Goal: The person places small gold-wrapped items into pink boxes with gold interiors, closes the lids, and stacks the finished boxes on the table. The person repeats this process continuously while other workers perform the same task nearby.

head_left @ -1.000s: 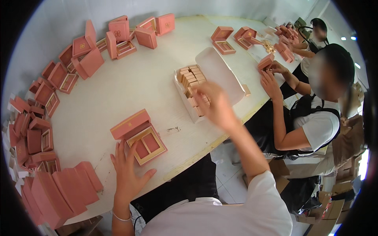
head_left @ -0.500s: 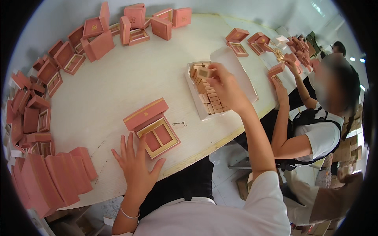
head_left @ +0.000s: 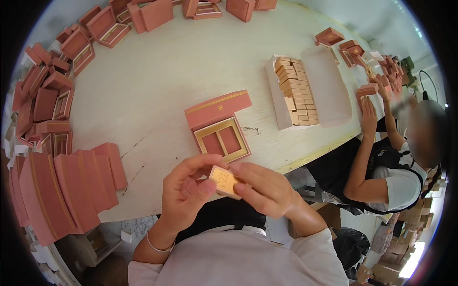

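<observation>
Both of my hands hold one small gold box [head_left: 224,180] close to my chest, below the table's front edge. My left hand [head_left: 185,192] pinches its left side and my right hand [head_left: 263,188] grips its right side. Just beyond them an open pink gift box [head_left: 221,138] with a gold-rimmed two-slot insert lies on the pale table [head_left: 157,90], its lid [head_left: 218,108] folded back. Further right stands a white tray [head_left: 273,90] packed with rows of several gold boxes [head_left: 296,93], its white lid [head_left: 329,86] beside it.
Closed pink boxes [head_left: 67,186] are stacked at the near left, and open pink boxes [head_left: 52,90] ring the left and far edges. A seated person [head_left: 381,171] at the right handles a pink box [head_left: 367,90]. Cardboard cartons [head_left: 405,248] sit on the floor at the lower right.
My right hand came back from the white tray with a gold box. My left hand lifted off the table and joined it on the box.
</observation>
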`<state>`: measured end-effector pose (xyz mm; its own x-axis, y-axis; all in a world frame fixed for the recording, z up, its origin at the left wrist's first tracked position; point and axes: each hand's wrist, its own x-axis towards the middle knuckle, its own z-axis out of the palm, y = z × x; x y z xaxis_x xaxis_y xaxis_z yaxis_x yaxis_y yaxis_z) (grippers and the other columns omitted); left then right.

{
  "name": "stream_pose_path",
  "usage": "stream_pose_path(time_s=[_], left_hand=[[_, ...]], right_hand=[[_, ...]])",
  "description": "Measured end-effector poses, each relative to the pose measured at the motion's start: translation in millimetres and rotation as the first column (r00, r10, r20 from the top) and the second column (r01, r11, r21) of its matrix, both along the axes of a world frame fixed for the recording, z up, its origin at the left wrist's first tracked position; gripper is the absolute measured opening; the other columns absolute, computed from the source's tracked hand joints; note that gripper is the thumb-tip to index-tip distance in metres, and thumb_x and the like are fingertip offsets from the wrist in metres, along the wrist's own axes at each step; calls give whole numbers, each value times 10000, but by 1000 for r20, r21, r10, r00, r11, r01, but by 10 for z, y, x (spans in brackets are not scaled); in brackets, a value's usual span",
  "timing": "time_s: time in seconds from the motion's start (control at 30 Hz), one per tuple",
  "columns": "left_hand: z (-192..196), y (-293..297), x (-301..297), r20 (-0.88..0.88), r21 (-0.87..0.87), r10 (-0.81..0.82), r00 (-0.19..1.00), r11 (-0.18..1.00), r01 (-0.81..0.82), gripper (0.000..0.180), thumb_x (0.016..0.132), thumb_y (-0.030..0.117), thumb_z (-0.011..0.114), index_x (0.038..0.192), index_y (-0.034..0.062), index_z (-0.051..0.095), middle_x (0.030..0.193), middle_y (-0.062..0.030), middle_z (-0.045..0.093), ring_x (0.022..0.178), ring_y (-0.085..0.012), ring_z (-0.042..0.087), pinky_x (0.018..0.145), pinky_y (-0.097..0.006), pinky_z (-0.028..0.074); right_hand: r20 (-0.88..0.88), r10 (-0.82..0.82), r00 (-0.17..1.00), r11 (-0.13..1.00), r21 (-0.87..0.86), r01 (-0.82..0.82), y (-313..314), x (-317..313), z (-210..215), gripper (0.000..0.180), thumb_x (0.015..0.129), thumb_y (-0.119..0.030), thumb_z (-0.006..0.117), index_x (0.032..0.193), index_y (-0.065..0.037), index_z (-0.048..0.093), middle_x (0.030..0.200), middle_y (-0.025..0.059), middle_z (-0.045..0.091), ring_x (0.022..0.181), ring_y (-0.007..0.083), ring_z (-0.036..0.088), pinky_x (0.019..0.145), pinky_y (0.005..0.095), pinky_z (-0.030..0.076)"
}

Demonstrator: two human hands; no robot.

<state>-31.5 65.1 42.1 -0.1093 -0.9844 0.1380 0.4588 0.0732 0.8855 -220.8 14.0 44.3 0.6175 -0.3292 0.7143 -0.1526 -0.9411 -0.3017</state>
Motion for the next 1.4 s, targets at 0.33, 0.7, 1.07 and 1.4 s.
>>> stream_pose_path(time_s=[0.33,0.7,1.07,1.4], left_hand=[[-5,-70,1,-20,-47,54,998,997,-55,417,873,89,608,1239,-3,429,1172,-146,549,1058,-191,553,900,-336,457],[-252,-253,142,929,-189,230,290,969,-161,1137,571,291,838,1433,61,134,1418,-125,299,1313,-350,272,1047,-578,140],[-327,-346,-4,912,-217,282,297,948,-235,1152,609,288,799,1448,36,51,1370,-141,339,1296,-318,299,1018,-661,60],[-369,-242,-31,913,-232,298,280,941,-246,1166,575,255,823,1444,35,77,1400,-137,314,1315,-315,276,1053,-616,59]], right_hand=[[53,-77,996,947,316,56,57,33,59,446,696,-25,723,1110,38,570,1009,172,564,834,289,590,671,339,494],[-252,-261,932,954,81,289,-122,199,-200,437,690,-62,709,1096,30,574,852,103,521,723,248,527,634,338,447],[-405,-192,894,936,197,290,-154,357,-130,264,732,-88,688,917,14,531,772,127,515,696,301,526,609,387,437],[-517,-65,853,953,221,206,-265,360,-17,264,681,-22,621,909,3,491,773,137,542,760,303,555,659,377,470]])
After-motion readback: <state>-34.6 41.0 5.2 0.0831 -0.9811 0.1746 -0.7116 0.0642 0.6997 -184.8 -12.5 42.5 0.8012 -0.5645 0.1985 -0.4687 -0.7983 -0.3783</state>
